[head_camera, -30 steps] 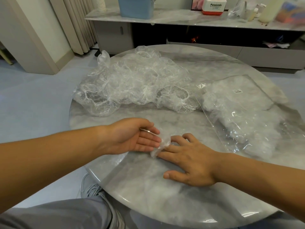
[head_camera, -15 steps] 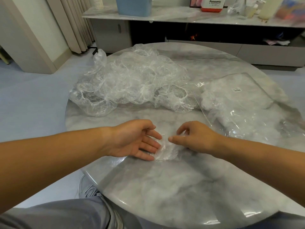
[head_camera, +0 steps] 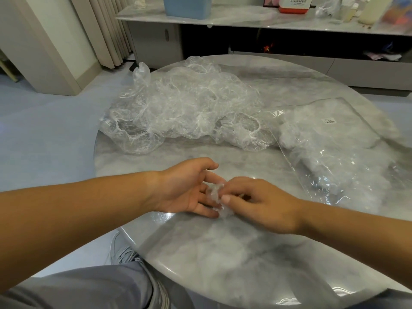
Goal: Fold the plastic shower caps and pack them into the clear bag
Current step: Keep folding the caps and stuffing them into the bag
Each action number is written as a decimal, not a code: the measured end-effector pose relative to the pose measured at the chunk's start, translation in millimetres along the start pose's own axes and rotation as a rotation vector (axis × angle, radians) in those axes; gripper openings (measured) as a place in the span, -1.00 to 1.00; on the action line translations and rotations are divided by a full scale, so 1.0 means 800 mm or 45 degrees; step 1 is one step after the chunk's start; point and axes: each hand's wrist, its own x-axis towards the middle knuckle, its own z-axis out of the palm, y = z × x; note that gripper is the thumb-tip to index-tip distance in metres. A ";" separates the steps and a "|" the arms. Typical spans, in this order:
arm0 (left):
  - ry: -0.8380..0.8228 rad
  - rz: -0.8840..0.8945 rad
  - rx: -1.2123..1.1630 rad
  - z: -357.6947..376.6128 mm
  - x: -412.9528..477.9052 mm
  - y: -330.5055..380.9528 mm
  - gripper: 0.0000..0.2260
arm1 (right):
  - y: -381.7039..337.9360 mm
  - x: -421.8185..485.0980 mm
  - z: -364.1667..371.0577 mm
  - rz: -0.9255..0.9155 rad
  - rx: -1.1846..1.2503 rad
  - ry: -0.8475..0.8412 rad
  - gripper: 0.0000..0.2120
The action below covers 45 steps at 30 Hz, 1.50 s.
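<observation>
A small folded clear shower cap [head_camera: 215,194] lies on the fingers of my left hand [head_camera: 189,190], which is palm up with fingers straight on the round marble table [head_camera: 245,253]. My right hand [head_camera: 256,201] has curled fingers and pinches the folded cap against my left fingers. A large heap of loose crumpled shower caps [head_camera: 189,108] covers the far left of the table. The clear bag [head_camera: 334,152], holding several folded caps, lies flat at the right with its mouth toward the heap.
A long marble shelf [head_camera: 256,18] behind the table carries a blue bin [head_camera: 187,6], a red and white box [head_camera: 294,4] and bottles. Curtains [head_camera: 107,30] hang at the back left. My grey-clad knee and shoe [head_camera: 133,264] sit below the table's near edge.
My right hand went from lying flat on the table to curling and pinching the cap. The cap got folded smaller and now sits on my left fingers.
</observation>
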 end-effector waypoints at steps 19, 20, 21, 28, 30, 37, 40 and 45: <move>0.306 0.130 0.594 -0.008 -0.015 0.006 -0.66 | 0.003 -0.016 0.015 -0.081 -0.892 -0.266 -0.28; 0.286 0.119 0.566 -0.004 -0.013 0.005 -0.68 | 0.003 -0.018 0.016 -0.080 -0.890 -0.278 -0.28; 0.283 0.113 0.545 0.001 -0.010 0.004 -0.70 | 0.003 -0.020 0.016 -0.084 -0.877 -0.292 -0.30; 0.342 0.181 0.335 0.012 -0.005 0.008 -0.67 | 0.004 -0.034 -0.007 0.091 0.270 0.323 -0.79; 0.284 0.276 0.216 0.017 -0.009 0.015 -0.66 | 0.003 -0.031 -0.023 0.282 0.588 0.516 -0.89; -0.046 0.459 0.086 0.081 -0.008 0.044 -0.53 | -0.001 -0.073 -0.077 0.442 1.060 0.398 -0.61; -0.141 0.535 0.181 0.122 0.004 0.054 -0.52 | 0.020 -0.103 -0.119 0.381 1.012 0.742 -0.58; 0.031 0.804 1.029 0.189 0.036 0.055 -0.66 | 0.072 -0.168 -0.178 0.413 0.952 1.128 -0.60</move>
